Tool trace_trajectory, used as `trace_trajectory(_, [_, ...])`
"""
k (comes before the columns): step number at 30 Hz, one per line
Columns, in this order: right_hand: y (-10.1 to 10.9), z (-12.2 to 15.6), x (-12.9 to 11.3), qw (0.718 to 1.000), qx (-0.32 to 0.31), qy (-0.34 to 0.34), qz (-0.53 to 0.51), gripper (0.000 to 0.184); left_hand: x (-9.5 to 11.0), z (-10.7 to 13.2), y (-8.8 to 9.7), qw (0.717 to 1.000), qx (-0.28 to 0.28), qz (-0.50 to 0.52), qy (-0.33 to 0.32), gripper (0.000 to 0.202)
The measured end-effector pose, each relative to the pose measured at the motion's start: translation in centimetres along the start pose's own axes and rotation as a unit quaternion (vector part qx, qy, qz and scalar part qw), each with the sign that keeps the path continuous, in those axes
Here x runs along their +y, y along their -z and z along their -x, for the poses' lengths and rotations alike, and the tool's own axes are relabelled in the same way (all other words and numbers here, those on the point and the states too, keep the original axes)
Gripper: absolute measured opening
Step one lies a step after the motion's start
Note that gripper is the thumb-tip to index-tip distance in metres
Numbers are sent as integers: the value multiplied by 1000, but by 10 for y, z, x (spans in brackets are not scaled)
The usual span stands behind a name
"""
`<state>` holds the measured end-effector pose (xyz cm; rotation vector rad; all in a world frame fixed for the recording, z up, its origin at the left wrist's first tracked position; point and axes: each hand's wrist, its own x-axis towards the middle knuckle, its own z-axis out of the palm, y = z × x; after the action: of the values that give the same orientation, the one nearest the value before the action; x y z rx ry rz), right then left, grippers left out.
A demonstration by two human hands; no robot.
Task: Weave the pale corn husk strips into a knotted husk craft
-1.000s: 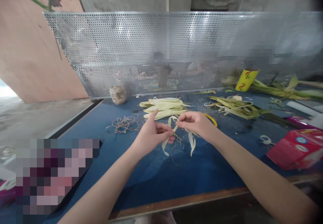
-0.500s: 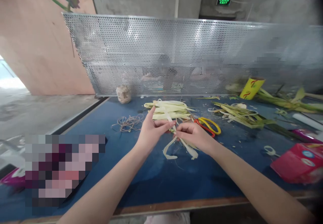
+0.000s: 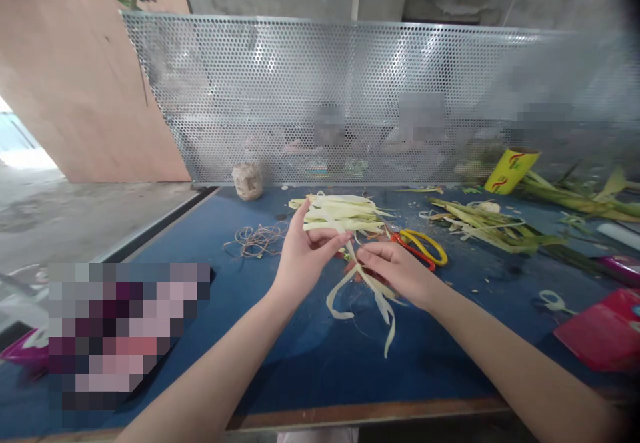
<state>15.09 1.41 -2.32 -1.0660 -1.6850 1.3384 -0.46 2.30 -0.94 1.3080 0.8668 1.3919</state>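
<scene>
Pale corn husk strips (image 3: 383, 306) hang and spread below my fingers above the blue table. My left hand (image 3: 310, 250) pinches the upper part of the strips between thumb and fingers, its index finger pointing up. Close beside it, my right hand (image 3: 393, 266) has its fingertips closed on the same strips, near where they meet. Just behind my hands lies a stack of light green corn husks (image 3: 345, 211). Scissors with red and yellow handles (image 3: 420, 248) rest right of the stack, partly behind my right hand. A tangle of thin brown string (image 3: 256, 240) lies to the left.
A perforated metal screen (image 3: 280, 96) borders the far table edge, with people blurred behind it. A whitish roll (image 3: 247, 181) stands at its foot. Rightward are more husks (image 3: 493, 224), a yellow tube (image 3: 513, 171) and a red packet (image 3: 603, 330). A pixelated patch covers the left.
The view has shifted slightly. My right hand has moved a little to the right of my left, and one strip now hangs longer below my hands.
</scene>
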Motion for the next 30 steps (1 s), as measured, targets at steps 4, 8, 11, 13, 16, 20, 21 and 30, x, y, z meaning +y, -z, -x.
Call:
trace_trajectory(4, [3,0,1,999,-32,-6,-11,33,-5,0,0,999,-23,-32,11,82])
trace_trajectory(8, [6,-1,3,999,-9,26,-29,30,-4,3,0,995,-12,-99,9,68])
trace_trajectory(11, [8,-4,7,996,44,57,-61,29,0,10,-1,980,-25,-188,-61,62])
trace_trajectory(13, [9,-6,9,992,75,69,-75,28,1,15,-3,965,-66,-232,-104,71])
trace_trajectory(16, [9,-8,11,990,92,72,-75,26,-1,19,-6,944,-105,-294,-105,84])
trace_trajectory(20, [9,-8,9,991,84,71,-74,23,-8,17,-8,943,-114,-305,-65,83])
trace_trajectory(21, [9,-8,9,992,80,70,-72,22,-9,16,-8,948,-120,-290,-50,83])
trace_trajectory(30, [13,-7,7,993,69,90,-17,15,-14,11,-8,973,-133,-188,1,69])
